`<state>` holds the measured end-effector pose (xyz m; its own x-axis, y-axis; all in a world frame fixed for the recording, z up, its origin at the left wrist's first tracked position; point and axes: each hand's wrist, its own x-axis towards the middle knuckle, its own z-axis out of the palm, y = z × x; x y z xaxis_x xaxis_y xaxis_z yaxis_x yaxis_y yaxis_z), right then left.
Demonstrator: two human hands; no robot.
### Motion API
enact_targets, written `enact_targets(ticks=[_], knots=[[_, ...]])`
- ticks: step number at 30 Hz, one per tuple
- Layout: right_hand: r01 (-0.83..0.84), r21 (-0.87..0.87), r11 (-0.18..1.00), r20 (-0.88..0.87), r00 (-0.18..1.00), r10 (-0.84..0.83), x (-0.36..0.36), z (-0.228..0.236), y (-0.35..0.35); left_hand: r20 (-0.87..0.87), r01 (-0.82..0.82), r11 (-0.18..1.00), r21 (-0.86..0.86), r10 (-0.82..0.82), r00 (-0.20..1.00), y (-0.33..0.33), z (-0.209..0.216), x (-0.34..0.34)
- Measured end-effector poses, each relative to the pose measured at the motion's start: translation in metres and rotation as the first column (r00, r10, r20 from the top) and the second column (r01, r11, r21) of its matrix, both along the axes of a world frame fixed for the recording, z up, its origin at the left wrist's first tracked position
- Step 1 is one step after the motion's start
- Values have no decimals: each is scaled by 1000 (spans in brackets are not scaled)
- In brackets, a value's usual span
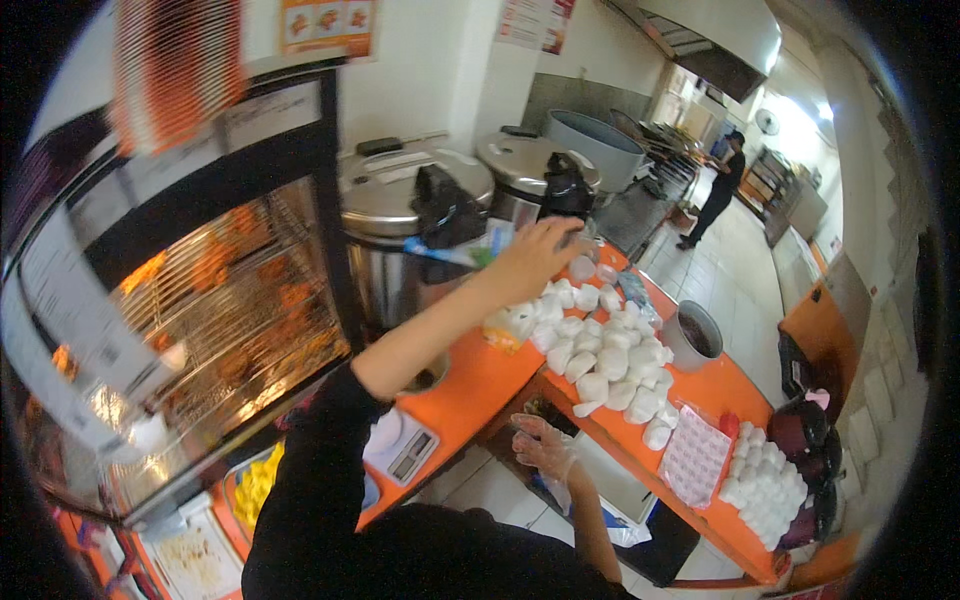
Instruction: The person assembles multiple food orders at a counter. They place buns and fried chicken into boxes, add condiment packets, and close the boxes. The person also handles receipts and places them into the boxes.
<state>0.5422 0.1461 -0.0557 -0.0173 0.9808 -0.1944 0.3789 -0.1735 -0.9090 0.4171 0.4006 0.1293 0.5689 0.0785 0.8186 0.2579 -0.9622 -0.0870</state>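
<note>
My bare left hand (535, 262) reaches across the orange counter (480, 400), its fingers stretched out over small clear plastic cups (583, 268). Whether the fingertips touch a cup is hidden. Just in front of that hand lies a heap of white rounded bundles (612, 362), apparently wrapped. My right hand (543, 447) wears a clear plastic glove and hangs in the gap below the counter edge. Its fingers are loosely bent and apart, with nothing seen in them. A white and yellow plastic packet (508, 328) lies beneath my left forearm.
Two steel pots with lids (415, 190) (530, 170) stand behind the counter. A lit glass food cabinet (230, 310) is at left, near a kitchen scale (402, 448). A grey tub (692, 335), pink-patterned sheets (695, 455) and more white bundles (765, 485) sit right. A person (722, 190) stands far off.
</note>
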Motion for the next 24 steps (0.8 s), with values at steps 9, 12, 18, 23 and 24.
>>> enact_targets(ticks=[9,12,18,23,24], knots=[[-163,-35,986,283,945,166,148,61,149,-386,-155,802,577,434,814,245,-31,187],[-265,39,964,558,806,199,187,76,209,-545,36,820,572,347,763,277,-21,204],[-261,355,898,809,567,-155,245,114,329,-519,176,778,603,214,828,293,46,199],[-553,616,561,758,610,-230,253,151,516,-132,-177,859,480,270,954,339,147,187],[-615,647,451,750,621,-228,246,150,555,-100,-189,899,396,247,964,352,164,185]])
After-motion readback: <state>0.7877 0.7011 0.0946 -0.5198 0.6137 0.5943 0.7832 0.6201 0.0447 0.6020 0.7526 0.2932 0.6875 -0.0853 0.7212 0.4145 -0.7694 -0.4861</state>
